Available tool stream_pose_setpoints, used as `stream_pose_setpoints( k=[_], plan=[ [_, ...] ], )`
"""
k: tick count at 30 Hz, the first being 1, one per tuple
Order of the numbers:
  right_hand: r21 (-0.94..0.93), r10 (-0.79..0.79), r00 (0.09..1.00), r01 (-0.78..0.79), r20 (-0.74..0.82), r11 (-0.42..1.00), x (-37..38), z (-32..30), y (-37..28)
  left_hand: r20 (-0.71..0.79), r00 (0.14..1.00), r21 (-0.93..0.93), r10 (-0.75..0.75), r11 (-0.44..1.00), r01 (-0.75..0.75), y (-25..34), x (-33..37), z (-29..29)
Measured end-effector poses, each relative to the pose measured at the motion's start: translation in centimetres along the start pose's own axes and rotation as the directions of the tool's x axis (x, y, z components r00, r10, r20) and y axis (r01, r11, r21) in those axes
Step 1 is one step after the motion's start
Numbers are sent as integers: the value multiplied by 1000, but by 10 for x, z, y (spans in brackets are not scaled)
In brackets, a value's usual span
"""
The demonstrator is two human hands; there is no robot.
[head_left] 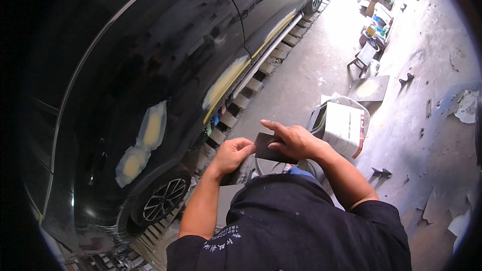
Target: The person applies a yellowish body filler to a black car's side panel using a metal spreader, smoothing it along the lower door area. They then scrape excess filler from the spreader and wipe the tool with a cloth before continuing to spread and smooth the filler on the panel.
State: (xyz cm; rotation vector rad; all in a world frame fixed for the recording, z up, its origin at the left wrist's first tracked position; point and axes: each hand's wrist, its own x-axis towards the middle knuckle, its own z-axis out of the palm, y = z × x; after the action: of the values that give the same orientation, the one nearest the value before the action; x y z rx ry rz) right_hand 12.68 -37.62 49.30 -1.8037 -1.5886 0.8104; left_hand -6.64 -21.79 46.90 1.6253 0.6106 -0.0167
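In front of my body, my right hand (299, 143) grips a dark grey rectangular sheet of sandpaper (263, 143), its thumb across the face and its index finger stretched out past the top edge. The curled fingers of my left hand (230, 156) pinch at the sheet's left edge. To the left stands a black car (186, 55). Two joined filler patches, an upper one (154, 126) and a lower one (133, 164), mark its panel above the wheel (165, 198). Another pale yellow patch (227, 83) runs along the sill, bordered by yellow tape (215, 109).
Right of my hands, a white carton (344, 124) sits in a tub. Beyond it are a flat board (370, 88), a small stool (362, 58) and piled clutter (377, 22). The peeling wall (432, 115) carries dark brackets (381, 173). Blocks (242, 101) line the car's underside.
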Motion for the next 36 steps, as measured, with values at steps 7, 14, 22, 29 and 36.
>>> stream_pose_setpoints(
  k=[7, 14, 22, 29, 36],
  plan=[
    [43, 28, 999, -27, -33, 999, 2, 4, 4, 8, 1000, -1, -24, 1000, 24, -13, -14, -6],
    [153, 125, 934, -77, -336, 985, 4, 16, 20, -172, 984, 90, -53, 994, 69, -40, -12, -17],
    [278, 165, 929, -71, -332, 958, 15, 29, 8, -154, 988, -34, 13, 999, -19, -53, 3, -9],
    [298, 105, 931, 4, -348, 955, 25, 51, 14, -234, 971, -245, 48, 964, -107, -35, 7, 20],
    [394, 140, 823, 109, -551, 913, 29, 43, 22, -578, 756, 295, 309, 942, -159, -19, 12, 19]
  ],
)
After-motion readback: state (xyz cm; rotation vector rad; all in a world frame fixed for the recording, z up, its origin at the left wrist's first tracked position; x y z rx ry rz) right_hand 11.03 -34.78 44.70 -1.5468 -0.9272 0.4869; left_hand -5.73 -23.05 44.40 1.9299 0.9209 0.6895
